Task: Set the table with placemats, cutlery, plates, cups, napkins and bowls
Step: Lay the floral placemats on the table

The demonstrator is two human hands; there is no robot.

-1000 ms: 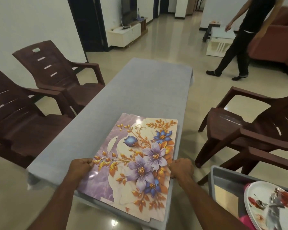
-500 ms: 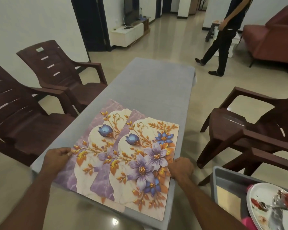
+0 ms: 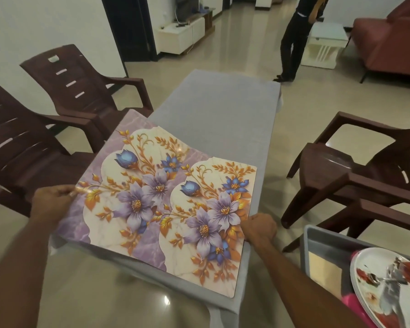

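Two floral placemats lie at the near end of the grey-clothed table [image 3: 223, 110]. The right placemat [image 3: 213, 223] rests on top near the table's right edge, and my right hand [image 3: 258, 229] pinches its right edge. The left placemat [image 3: 118, 185] sticks out from under it, past the table's left edge. My left hand [image 3: 53, 201] grips its left edge and holds it slightly lifted. Both mats show purple and blue flowers with orange leaves.
Two brown plastic chairs [image 3: 64, 95] stand left of the table, and another [image 3: 365, 176] stands to its right. A grey bin [image 3: 317, 242] at lower right holds patterned plates [image 3: 388, 287] and cutlery. A person [image 3: 294, 36] stands on the floor beyond the table's far end.
My left hand has drawn the lower placemat out to the left from under the top one. My right hand has kept its hold on the top mat. The person in the background has walked left.
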